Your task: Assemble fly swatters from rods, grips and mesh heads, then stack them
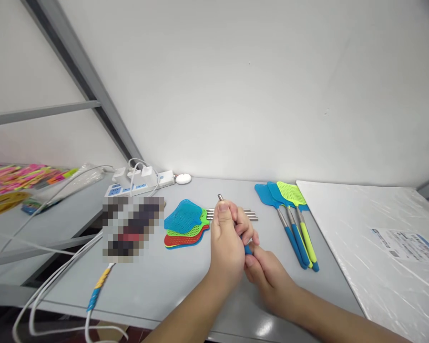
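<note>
My left hand is closed around a metal rod, whose tip sticks out above the thumb. Below it, my right hand grips a blue handle that shows only as a small patch between the two hands. To the left lie stacked perforated fly swatter heads in blue, green and red. Several bare metal rods lie behind my left hand. On the right, several fly swatters with heads, metal shafts and blue or yellow-green handles rest together.
A flat white plastic-wrapped package covers the right side of the table. A power strip with white plugs and a white oval device stand near the wall. White cables hang at left, beside a grey metal frame.
</note>
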`<state>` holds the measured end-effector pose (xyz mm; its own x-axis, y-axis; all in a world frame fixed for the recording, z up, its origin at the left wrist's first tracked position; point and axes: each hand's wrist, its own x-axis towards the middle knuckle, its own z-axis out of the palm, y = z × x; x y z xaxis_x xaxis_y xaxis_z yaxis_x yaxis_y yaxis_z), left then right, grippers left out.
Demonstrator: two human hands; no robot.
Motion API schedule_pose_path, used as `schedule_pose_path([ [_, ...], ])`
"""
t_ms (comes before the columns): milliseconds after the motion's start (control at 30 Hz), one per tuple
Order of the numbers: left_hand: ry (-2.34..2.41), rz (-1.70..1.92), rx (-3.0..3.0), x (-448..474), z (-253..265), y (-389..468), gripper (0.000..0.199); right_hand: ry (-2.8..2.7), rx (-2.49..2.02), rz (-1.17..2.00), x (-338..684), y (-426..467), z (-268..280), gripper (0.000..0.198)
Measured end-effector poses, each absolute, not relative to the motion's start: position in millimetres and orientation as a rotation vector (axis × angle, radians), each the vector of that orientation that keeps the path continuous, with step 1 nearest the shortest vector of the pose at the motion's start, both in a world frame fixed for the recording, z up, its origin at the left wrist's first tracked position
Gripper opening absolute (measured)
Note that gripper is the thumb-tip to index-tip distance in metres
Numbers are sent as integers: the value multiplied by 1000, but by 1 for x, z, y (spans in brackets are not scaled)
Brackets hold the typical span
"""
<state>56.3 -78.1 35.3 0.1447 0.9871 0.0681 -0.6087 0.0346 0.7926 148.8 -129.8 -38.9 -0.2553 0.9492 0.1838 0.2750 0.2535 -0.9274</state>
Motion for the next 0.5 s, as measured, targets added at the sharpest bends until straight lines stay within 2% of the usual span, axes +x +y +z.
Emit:
schedule_pose_path([
  [233, 672, 1411, 1222, 40, 13, -95, 41, -1878, -1033, 815, 145, -119, -30, 16],
  [367, 780, 1277, 1616, 29, -5, -103, 40, -1942, -1008, 804, 145, -123, -31, 22],
  [500, 791, 1222, 1742, 25, -12, -106, 37, -1941, -1012, 835, 144, -125, -38, 28],
])
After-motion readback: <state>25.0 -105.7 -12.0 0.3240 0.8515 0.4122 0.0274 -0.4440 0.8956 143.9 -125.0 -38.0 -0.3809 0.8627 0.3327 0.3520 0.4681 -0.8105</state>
